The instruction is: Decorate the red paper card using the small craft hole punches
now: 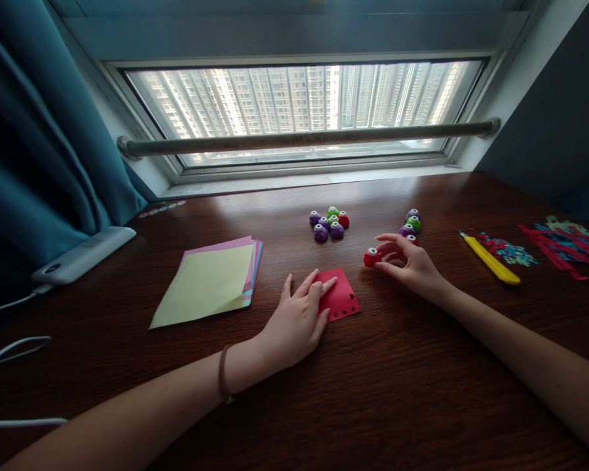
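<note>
Red punch, clamped in right hand fingers, sits just beyond and right of the red paper under spread left hand fingers.

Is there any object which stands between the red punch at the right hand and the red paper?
Nothing visible stands between the red punch, at the fingertips of the right hand, and the red paper. The left hand covers the paper's left part, but not its right edge, which faces the punch.
</note>
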A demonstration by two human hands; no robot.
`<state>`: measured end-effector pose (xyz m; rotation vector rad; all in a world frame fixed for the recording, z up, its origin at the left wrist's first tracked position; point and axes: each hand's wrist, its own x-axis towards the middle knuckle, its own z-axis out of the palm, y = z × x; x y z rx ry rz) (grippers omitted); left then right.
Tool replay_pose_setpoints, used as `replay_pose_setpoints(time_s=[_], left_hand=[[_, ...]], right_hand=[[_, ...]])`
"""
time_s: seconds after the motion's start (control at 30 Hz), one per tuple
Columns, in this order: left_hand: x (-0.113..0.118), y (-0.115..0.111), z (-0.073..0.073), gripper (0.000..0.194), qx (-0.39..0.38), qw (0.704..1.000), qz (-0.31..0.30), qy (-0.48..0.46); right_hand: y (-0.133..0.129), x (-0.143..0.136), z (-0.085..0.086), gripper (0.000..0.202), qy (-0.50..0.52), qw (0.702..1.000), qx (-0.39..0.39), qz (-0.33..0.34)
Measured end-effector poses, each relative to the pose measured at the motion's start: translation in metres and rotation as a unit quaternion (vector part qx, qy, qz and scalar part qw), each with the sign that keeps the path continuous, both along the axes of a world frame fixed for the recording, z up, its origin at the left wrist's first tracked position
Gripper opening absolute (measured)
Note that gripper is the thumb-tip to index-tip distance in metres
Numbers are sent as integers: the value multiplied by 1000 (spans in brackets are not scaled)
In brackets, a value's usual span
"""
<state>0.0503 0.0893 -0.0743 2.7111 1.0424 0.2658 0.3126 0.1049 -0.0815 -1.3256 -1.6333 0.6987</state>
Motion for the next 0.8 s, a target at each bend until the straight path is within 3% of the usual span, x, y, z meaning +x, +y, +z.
replay_pose_setpoints(time_s=[0.2, 0.37, 0.5, 0.57, 0.67, 0.73, 0.8], left_hand=[[-1, -1, 0, 50, -6, 1000, 0, -8], [-2, -3, 0, 52, -14, 1000, -2, -6], [-1, -2, 0, 52, -17, 1000, -2, -7], [-1, -1, 0, 53, -15, 1000, -3, -6], [0, -1, 0, 52, -13, 1000, -1, -5], [0, -1, 0, 52, -11, 1000, 0, -5], [0, -1, 0, 52, -6, 1000, 0, -4]], right_hand=[[15, 22, -10, 35, -49, 985, 33, -163], [21, 37, -19, 30, -117, 969, 53, -209], [12, 25, -13, 28, -259, 925, 142, -239], [1, 9, -5, 26, -270, 930, 170, -182], [-18, -15, 5, 25, -192, 973, 112, 58], [-26, -26, 8, 25, -175, 965, 94, 170], [-30, -29, 8, 21, -196, 951, 116, 210]])
